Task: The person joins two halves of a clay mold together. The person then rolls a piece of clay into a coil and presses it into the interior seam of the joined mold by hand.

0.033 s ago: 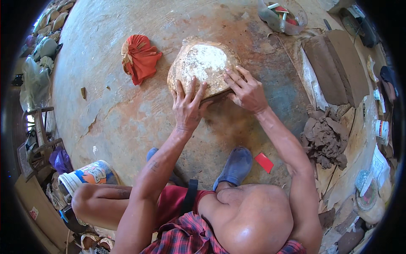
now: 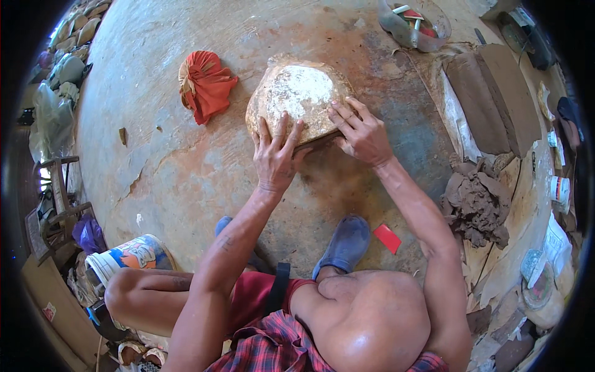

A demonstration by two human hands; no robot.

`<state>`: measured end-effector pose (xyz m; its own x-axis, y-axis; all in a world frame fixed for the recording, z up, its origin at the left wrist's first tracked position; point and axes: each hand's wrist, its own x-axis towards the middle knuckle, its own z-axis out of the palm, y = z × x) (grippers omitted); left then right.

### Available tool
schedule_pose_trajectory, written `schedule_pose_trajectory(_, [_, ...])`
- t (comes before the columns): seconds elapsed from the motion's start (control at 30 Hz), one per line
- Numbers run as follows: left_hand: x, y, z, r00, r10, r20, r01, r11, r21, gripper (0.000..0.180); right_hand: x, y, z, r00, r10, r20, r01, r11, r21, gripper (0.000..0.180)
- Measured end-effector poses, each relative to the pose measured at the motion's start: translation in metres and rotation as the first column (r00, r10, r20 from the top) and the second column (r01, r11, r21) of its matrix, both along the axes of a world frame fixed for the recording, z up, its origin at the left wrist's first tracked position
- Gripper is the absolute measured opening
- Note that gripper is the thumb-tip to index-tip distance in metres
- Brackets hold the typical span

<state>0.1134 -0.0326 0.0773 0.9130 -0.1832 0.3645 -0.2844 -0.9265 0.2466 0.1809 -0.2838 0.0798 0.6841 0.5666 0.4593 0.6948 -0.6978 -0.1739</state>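
Note:
A bulky, rounded plaster mould (image 2: 304,84), tan with a chalky white patch on top, is in front of me over the concrete floor. A dark line runs along its near edge. My left hand (image 2: 274,160) grips the near left side, fingers spread over the top and thumb at the lower edge. On the right corner, my right hand (image 2: 364,135) holds on with its fingers over the rim and its thumb lower down. The mould's underside is hidden. A gathered red cloth bundle (image 2: 209,90) lies to its left.
At the right lie a brown clay slab (image 2: 474,102) and a rough clay lump (image 2: 476,201) on boards. A bowl (image 2: 396,26) of small tools stands far right. Near my shoe (image 2: 347,245) is a flat red piece (image 2: 387,239). A printed bucket (image 2: 139,253) lies beside my left knee.

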Motion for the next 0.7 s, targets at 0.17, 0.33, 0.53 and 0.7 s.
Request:
schedule_pose_trajectory(0.17, [0.001, -0.008, 0.002, 1.0, 0.01, -0.029, -0.011, 1.0, -0.023, 0.075, -0.007, 0.005, 0.0, 0.999, -0.043, -0.017, 0.043, 0.998, 0.04, 0.083])
schedule_pose_trajectory(0.33, [0.001, -0.004, -0.002, 1.0, 0.007, 0.027, -0.006, 1.0, -0.014, 0.076, -0.011, 0.013, -0.007, 0.996, -0.082, 0.027, 0.079, 0.994, 0.076, 0.083])
schedule_pose_trajectory(0.53, [0.003, -0.006, 0.0, 0.999, 0.006, 0.032, -0.007, 1.0, 0.013, 0.073, -0.017, 0.02, -0.013, 0.989, -0.141, 0.032, 0.136, 0.982, 0.128, 0.077])
schedule_pose_trajectory(0.7, [0.001, 0.002, 0.004, 1.0, 0.004, 0.007, -0.004, 1.0, 0.014, 0.077, -0.024, 0.029, -0.016, 0.986, -0.162, -0.038, 0.166, 0.966, 0.196, 0.085])
